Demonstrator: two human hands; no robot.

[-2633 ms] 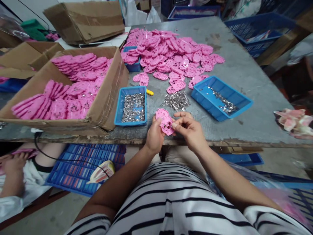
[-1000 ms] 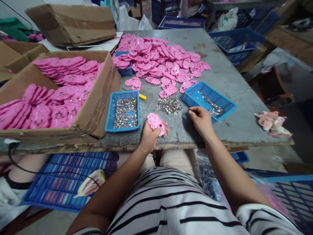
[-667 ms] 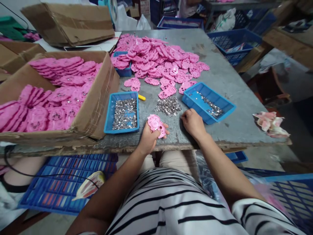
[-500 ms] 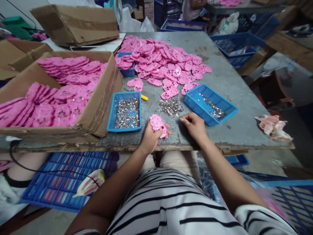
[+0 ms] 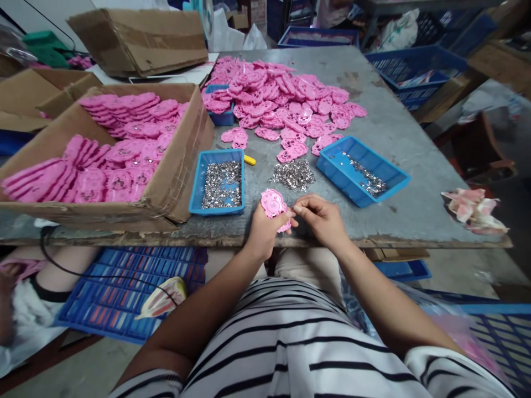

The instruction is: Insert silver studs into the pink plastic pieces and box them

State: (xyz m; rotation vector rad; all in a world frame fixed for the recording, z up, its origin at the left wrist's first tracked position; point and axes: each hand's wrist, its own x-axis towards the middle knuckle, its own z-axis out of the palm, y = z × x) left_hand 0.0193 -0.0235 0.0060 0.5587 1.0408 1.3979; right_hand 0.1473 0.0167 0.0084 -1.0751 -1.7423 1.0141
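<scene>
My left hand point(image 5: 265, 229) grips a pink plastic piece point(image 5: 274, 203) above the front edge of the table. Close on its right, my right hand point(image 5: 321, 218) has thumb and forefinger pinched together at the piece's edge; whatever is between the fingertips is too small to name. Just beyond the hands lies a loose heap of small silvery metal parts point(image 5: 292, 175). A blue tray point(image 5: 193, 193) of similar parts stands to the left, and a tilted blue tray point(image 5: 360, 193) with fewer parts is to the right. Farther back spreads a big pile of pink pieces point(image 5: 282, 94).
At the left, a cardboard box point(image 5: 174, 182) holds stacked pink pieces. A yellow-handled tool point(image 5: 249, 160) lies behind the left tray. Crumpled pinkish scraps point(image 5: 473, 210) rest at the table's right corner. Part of another person point(image 5: 25, 298) shows at the lower left.
My right hand has moved left from beside the right tray to the pink piece in my left hand. The whole view has shifted slightly.
</scene>
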